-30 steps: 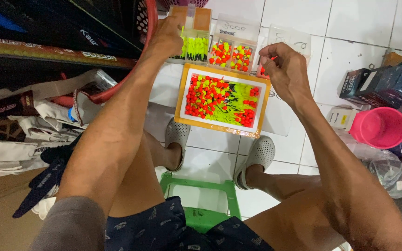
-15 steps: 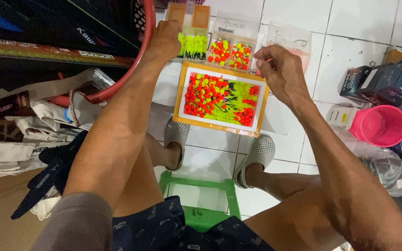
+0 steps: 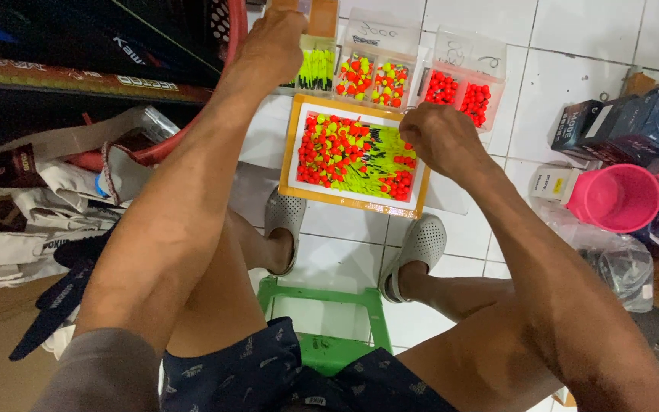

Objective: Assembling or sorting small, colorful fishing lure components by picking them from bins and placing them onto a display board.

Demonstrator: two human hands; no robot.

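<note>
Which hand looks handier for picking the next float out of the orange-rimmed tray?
Probably the right hand: it hovers over the orange-rimmed tray of red and yellow floats. The left hand is farther back, over the clear box of yellow-green floats.

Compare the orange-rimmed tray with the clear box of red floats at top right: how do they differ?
The orange-rimmed tray is one open white bed; the clear box is split into two compartments. The tray holds mixed red and yellow-green floats lying jumbled; the box holds only red ones. The tray is larger and nearer the feet; the box sits behind it. The right hand hovers at the tray's right edge, not over the box. Both rest on the white tiled floor.
</note>
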